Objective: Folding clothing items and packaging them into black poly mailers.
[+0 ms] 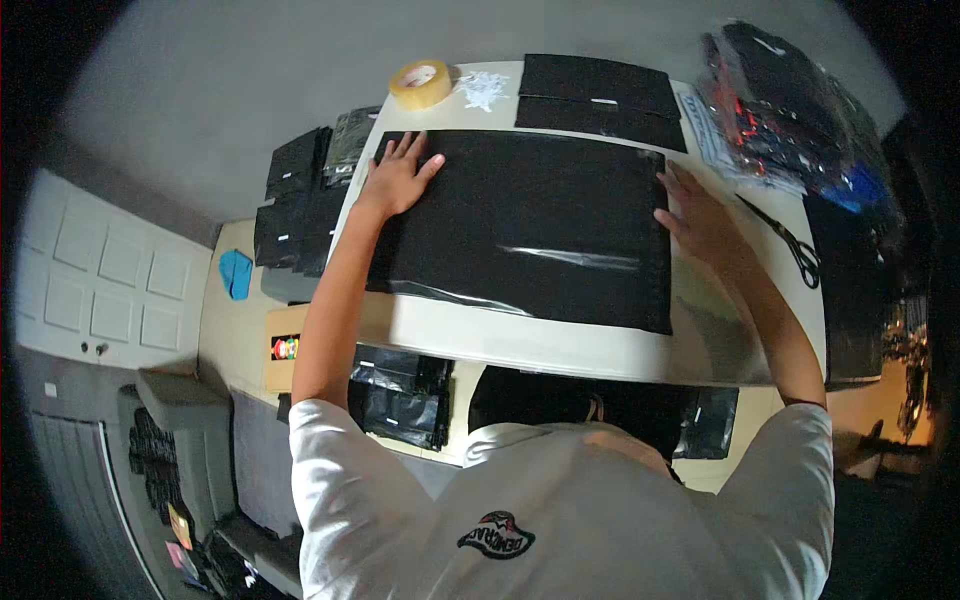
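A wide, flat black piece of fabric (pixel 517 202), with shiny clear plastic along its near edge, lies on the white table (pixel 480 341). My left hand (pixel 397 176) rests spread on its far left corner. At its far right edge is my right hand (pixel 694 210), fingers apart, the fingertips at the border of the black piece. Beyond it sits a folded black packet (pixel 600 101) with a small white label. Black-handled scissors (pixel 787 244) lie to the right of my right hand. Neither hand grasps anything.
A roll of clear tape (pixel 420 84) and a heap of small white pieces (pixel 482 90) lie at the far left. Plastic-bagged items (pixel 795 112) are piled at the far right. Stacked black packets (pixel 296 195) stand left of the table; more packets (pixel 401 397) lie below its near edge.
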Available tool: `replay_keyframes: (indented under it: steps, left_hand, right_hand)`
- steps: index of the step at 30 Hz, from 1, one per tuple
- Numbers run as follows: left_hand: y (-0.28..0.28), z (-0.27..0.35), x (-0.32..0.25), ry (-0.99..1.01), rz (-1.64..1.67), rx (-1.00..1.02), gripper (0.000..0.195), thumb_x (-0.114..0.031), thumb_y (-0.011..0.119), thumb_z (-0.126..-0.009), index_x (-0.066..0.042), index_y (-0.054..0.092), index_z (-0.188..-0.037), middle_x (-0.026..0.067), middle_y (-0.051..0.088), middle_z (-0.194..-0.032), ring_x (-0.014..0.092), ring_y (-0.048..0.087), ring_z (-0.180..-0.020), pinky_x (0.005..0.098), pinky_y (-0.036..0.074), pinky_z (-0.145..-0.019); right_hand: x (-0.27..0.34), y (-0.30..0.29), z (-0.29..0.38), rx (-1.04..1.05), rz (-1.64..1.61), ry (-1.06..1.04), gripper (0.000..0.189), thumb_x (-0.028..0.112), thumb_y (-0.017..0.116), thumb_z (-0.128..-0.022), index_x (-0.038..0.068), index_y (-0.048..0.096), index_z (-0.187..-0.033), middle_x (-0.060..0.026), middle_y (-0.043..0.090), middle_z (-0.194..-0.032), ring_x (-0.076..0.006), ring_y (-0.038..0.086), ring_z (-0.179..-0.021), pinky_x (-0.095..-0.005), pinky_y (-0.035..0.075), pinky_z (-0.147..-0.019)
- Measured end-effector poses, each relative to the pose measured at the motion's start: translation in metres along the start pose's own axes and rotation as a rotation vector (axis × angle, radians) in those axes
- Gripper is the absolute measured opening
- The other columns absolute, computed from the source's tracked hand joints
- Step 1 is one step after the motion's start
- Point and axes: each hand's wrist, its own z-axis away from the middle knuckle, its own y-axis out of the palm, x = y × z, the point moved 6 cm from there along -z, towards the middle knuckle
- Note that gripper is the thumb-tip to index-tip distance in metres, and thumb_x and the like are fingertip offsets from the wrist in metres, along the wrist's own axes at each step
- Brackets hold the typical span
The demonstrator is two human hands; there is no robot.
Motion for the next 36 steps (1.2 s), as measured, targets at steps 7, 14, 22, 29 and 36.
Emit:
replay_keyframes:
  steps: [7, 14, 22, 29, 36]
  left_hand:
    - [-0.003, -0.01, -0.007, -0.016, -0.025, -0.118, 0.083, -0.076, 0.032, -0.098, -0.023, 0.032, -0.162, 0.014, 0.027, -0.168, 0.039, 0.02, -0.156, 0.0703, 0.011, -0.12]
    - [-0.014, 0.002, -0.055, 0.165, 0.018, -0.245, 0.072, -0.064, 0.037, -0.103, -0.018, 0.037, -0.159, 0.0164, 0.035, -0.164, 0.041, 0.023, -0.154, 0.0698, 0.016, -0.12]
    - [-0.005, 0.049, -0.096, 0.309, -0.08, -0.18, 0.081, -0.064, 0.039, -0.102, -0.006, 0.036, -0.158, 0.0196, 0.028, -0.166, 0.04, 0.017, -0.156, 0.0662, 0.012, -0.122]
    - [0.023, 0.1, -0.175, 0.535, -0.121, 0.039, 0.085, -0.062, 0.039, -0.103, -0.001, 0.027, -0.16, 0.0211, 0.022, -0.168, 0.039, 0.012, -0.157, 0.0622, 0.01, -0.125]
    - [0.031, 0.118, -0.21, 0.65, -0.023, 0.098, 0.086, -0.062, 0.041, -0.103, -0.003, 0.02, -0.162, 0.0206, 0.014, -0.17, 0.04, 0.008, -0.157, 0.0624, 0.009, -0.125]
  right_hand:
    - [-0.016, -0.01, -0.04, -0.173, -0.107, 0.186, 0.046, 0.039, 0.063, -0.099, 0.004, 0.065, -0.129, -0.0204, 0.063, -0.125, -0.0393, 0.064, -0.109, -0.0488, 0.052, -0.096]
    - [-0.053, 0.015, -0.068, -0.306, -0.174, 0.265, 0.033, 0.039, 0.072, -0.093, 0.009, 0.071, -0.107, -0.0174, 0.068, -0.094, -0.0352, 0.067, -0.093, -0.0459, 0.054, -0.083]
    - [-0.05, 0.016, -0.049, -0.139, -0.985, 0.464, 0.046, 0.039, 0.077, -0.091, 0.007, 0.061, -0.12, -0.0064, 0.067, -0.081, -0.0195, 0.067, -0.07, -0.0357, 0.051, -0.059]
    - [0.007, -0.014, 0.016, 0.095, -0.936, 0.391, 0.085, 0.022, 0.075, -0.094, 0.016, 0.023, -0.16, -0.005, 0.066, -0.076, -0.0135, 0.063, -0.058, -0.0278, 0.046, -0.046]
    - [0.039, -0.039, 0.007, 0.006, -0.991, 0.15, 0.074, 0.01, 0.067, -0.096, 0.014, 0.027, -0.159, -0.0024, 0.06, -0.065, -0.0125, 0.061, -0.056, -0.0284, 0.05, -0.047]
